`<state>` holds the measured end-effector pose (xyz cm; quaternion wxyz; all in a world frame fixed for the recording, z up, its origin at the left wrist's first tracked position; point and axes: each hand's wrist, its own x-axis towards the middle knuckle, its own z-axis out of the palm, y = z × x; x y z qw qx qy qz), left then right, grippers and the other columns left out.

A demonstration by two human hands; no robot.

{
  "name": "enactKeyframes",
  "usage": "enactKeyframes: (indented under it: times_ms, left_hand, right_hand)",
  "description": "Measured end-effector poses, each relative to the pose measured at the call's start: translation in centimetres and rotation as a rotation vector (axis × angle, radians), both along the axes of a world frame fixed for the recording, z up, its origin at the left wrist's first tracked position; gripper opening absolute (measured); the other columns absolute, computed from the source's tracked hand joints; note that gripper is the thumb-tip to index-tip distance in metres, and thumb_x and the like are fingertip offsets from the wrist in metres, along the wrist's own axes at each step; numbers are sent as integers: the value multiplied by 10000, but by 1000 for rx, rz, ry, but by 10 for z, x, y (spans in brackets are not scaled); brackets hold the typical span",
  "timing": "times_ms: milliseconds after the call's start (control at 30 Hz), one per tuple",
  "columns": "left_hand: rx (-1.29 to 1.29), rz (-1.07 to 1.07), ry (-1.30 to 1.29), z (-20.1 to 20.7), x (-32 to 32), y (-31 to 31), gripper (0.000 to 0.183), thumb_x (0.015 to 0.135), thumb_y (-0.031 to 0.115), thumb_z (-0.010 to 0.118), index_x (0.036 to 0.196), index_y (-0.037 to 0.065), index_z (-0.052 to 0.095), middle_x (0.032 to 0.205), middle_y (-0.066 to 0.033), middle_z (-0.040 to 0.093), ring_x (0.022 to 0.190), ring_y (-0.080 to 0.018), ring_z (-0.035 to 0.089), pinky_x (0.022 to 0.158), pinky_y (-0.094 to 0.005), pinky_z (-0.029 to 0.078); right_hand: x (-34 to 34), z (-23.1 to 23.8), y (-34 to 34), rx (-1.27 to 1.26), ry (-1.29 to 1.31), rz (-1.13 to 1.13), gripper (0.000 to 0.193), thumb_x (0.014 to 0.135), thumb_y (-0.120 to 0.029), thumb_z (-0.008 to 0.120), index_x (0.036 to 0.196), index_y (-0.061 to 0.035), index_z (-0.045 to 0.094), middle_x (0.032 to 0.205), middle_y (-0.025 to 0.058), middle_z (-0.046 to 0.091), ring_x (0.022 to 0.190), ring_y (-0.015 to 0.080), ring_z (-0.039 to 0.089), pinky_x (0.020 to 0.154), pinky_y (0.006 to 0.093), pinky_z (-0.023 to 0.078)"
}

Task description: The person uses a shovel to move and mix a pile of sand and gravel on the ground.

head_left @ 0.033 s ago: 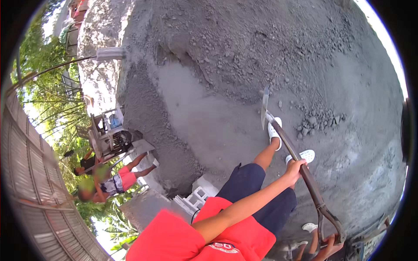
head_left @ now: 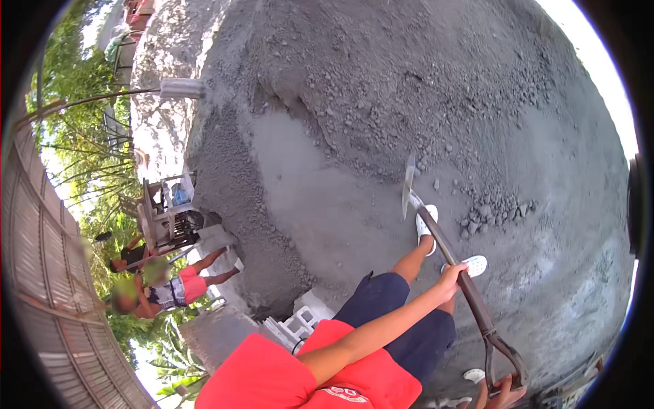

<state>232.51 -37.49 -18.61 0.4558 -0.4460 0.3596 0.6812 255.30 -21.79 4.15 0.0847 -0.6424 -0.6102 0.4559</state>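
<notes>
A long-handled shovel [head_left: 472,294] slants across the right half of the view, with a dark shaft and a D-shaped grip. Its metal blade [head_left: 409,183] is seen nearly edge-on, close to the grey ground beside my white clog. Partway down the shaft, my left hand [head_left: 452,281] is closed around it, the arm reaching across from the left. At the lower edge, my right hand [head_left: 505,393] is wrapped round the D-grip, partly cut off by the frame. No load shows on the blade, though its face is mostly turned away.
A large mound of grey sand and gravel [head_left: 381,61] rises ahead. Small stones [head_left: 490,217] lie right of my feet. Hollow concrete blocks [head_left: 300,324] stand at my left. Farther left, two people [head_left: 184,290] are near a wooden-framed machine [head_left: 167,215]. Another white shoe [head_left: 474,375] shows behind me.
The whole view has shifted slightly. The shovel and both hands appear a little farther left and the blade slightly lower; both hands keep their grip.
</notes>
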Motion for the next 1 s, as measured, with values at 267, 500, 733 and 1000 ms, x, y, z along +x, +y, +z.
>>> enactKeyframes:
  times_ms: [267, 500, 733, 1000]
  left_hand:
    - [-394, -144, 143, -50, -104, -81, 110, 778, 117, 543, 823, 21, 515, 709, -76, 536, 678, -202, 546, 646, -368, 479]
    - [-366, -310, 69, -69, -45, -26, 101, 740, 137, 560, 739, 47, 514, 647, -63, 528, 624, -198, 540, 559, -355, 452]
    - [-218, -557, 71, -53, 100, 58, 263, 759, 181, 570, 911, 29, 418, 758, -75, 497, 647, -171, 508, 560, -311, 416]
    - [-341, -446, 193, -40, 46, 35, 317, 755, 58, 559, 977, -80, 380, 817, -107, 477, 735, -182, 516, 635, -321, 460]
  right_hand:
    - [-120, -60, -70, -396, 349, -172, 166, 709, -34, 560, 818, -8, 439, 557, 62, 450, 374, 144, 443, 342, 261, 366]
    - [-77, -32, -58, -297, 227, -348, 130, 717, -65, 521, 812, 0, 461, 532, 46, 424, 372, 133, 409, 336, 263, 338]
    - [56, 11, -5, -282, 82, -475, 96, 702, -86, 586, 698, -58, 494, 558, 76, 521, 382, 179, 480, 319, 296, 354]
    - [72, -66, 0, -419, 317, -501, 121, 722, -40, 547, 788, -30, 446, 543, 46, 434, 416, 148, 450, 399, 259, 385]
